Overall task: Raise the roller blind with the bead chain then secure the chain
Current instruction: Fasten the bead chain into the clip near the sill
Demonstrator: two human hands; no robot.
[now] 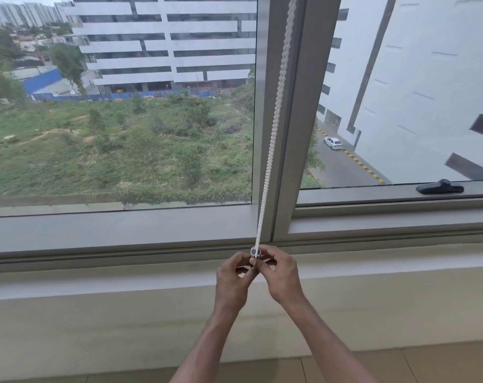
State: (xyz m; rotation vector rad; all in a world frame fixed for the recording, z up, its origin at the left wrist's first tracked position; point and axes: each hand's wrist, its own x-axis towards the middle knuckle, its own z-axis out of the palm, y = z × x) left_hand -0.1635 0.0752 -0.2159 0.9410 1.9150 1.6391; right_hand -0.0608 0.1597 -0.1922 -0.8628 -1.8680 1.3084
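We can read no text, label, brand, number or sign here. The white car on the road outside is too small for us to make out a plate, and the bead chain shows us no lettering.

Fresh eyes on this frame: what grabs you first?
The white bead chain runs taut from the top edge down the grey window post to the sill at lower centre. There the left hand and right hand both pinch its bottom end around a small grey fitting. A black window handle lies on the right-hand frame.
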